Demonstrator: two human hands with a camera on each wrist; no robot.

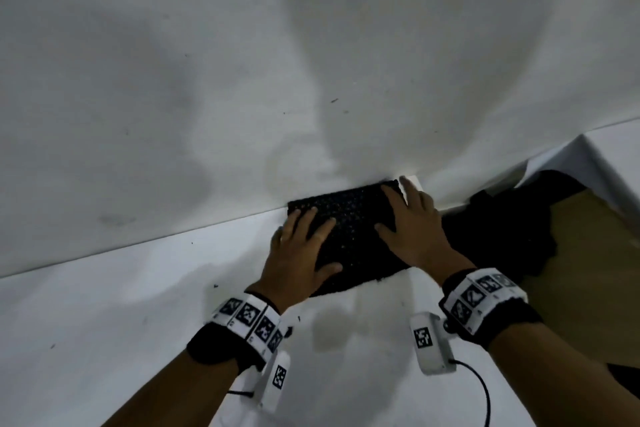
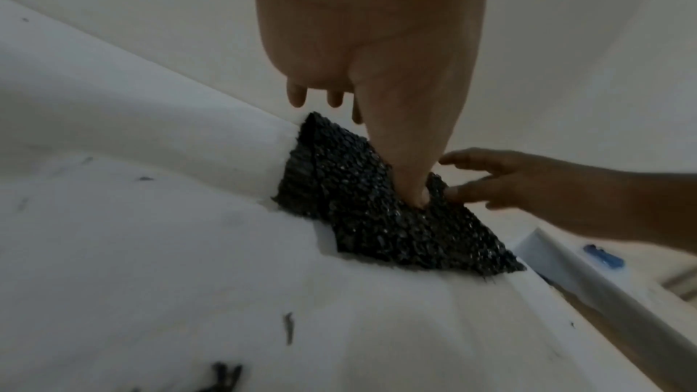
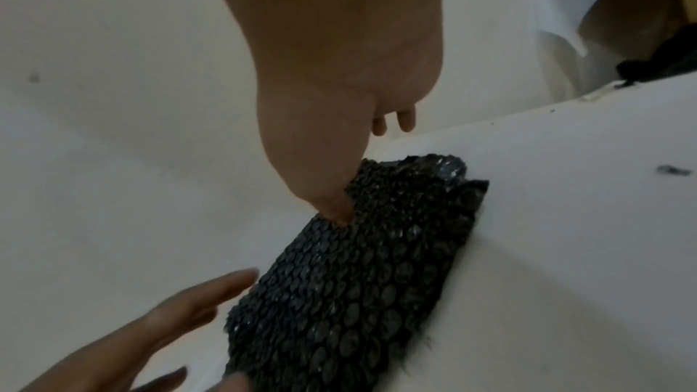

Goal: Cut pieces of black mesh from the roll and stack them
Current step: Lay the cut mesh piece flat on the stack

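The left hand (image 1: 298, 253) lies flat, fingers straight, on the near left of the mesh stack (image 1: 349, 229), which sits on the white table (image 1: 104, 305) against the wall, and the right hand (image 1: 412, 229) presses its right side likewise, probably squaring the pieces. More black mesh (image 1: 491, 236) hangs past the table edge; whether that is the roll is unclear

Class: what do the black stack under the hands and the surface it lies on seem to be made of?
Black mesh stack: looks like soft plastic or foam netting, slightly glossy; open cells glint and dent under the left hand and right hand. White table: smooth, matte, probably laminate or painted board; scuffed, no grain visible.
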